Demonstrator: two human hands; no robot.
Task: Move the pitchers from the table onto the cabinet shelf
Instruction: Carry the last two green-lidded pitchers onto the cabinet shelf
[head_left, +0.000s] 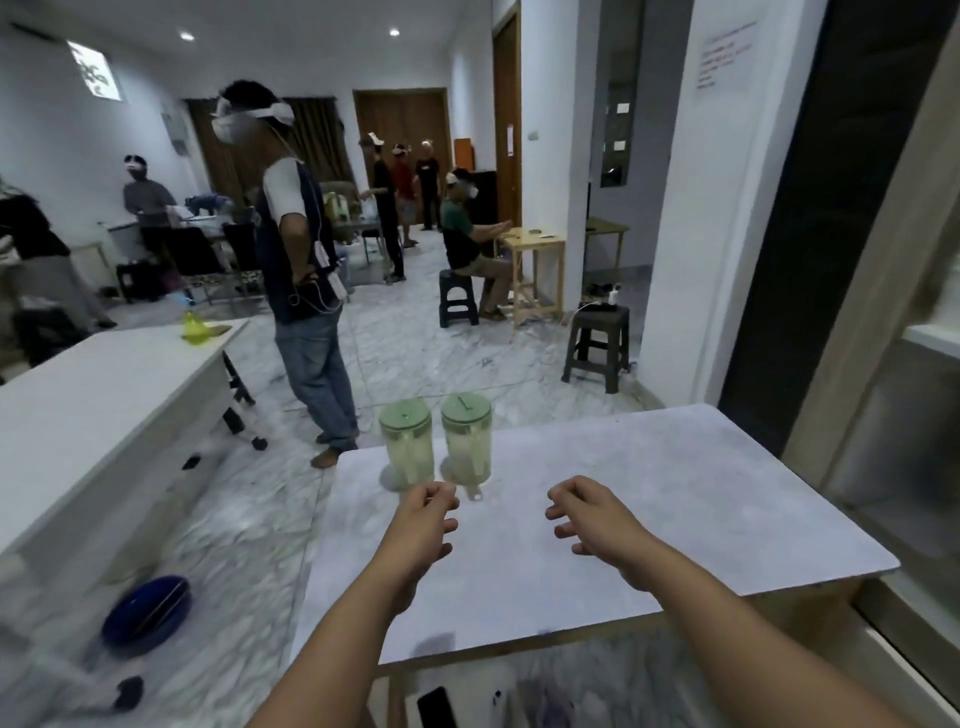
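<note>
Two clear pitchers with pale green lids stand side by side at the far left corner of the white table (675, 493). The left pitcher (407, 447) and the right pitcher (466, 441) are upright and almost touching. My left hand (423, 525) hovers over the table just in front of them, fingers loosely curled, holding nothing. My right hand (592, 514) hangs further right over the tabletop, fingers bent and apart, also holding nothing. The cabinet (893, 364) stands at the right edge of view, with a pale shelf edge (930, 338) showing inside.
A person (301, 249) stands on the marble floor just beyond the table's far left corner. A long white counter (93, 415) runs along the left. A blue basin (148, 616) lies on the floor. A dark stool (597, 338) stands behind the table. Several people sit or stand further back.
</note>
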